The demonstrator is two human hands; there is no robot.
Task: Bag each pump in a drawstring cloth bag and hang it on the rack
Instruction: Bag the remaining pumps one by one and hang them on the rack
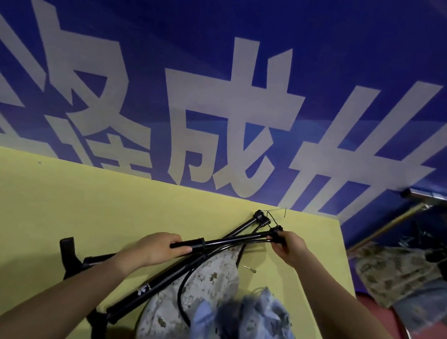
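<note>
While our left hand (160, 249) curls its fingers around the handle end of one black floor pump (224, 242), our right hand (290, 246) pinches the base fitting of that same pump at its far end, so the pump spans between our hands, lifted just above the yellow table (28, 215). We take the table as our landmark. A second black pump (175, 279) lies diagonally across its middle, crossing under the held one; its base (260, 217) points to the table's far right corner and its handle (98, 317) reaches the near edge. A further black handle (66, 247) stands up left of our left wrist, and we cannot tell which pump it belongs to. A black hose (188, 283) loops from the pumps down across a pale printed drawstring cloth bag (203, 279), which lies flat on the table's near right part beneath the pumps. Just beside it, towards the near right edge, sits a bunched blue printed cloth bag (248, 327), blurred. A small metal needle (251, 269) rests on the table, right of the pale bag. Beyond the table's far edge rises a blue banner (232, 43) with large white characters. Off the table's right side stands a metal rack (415, 204) with patterned bags (389, 274) hanging from it.
</note>
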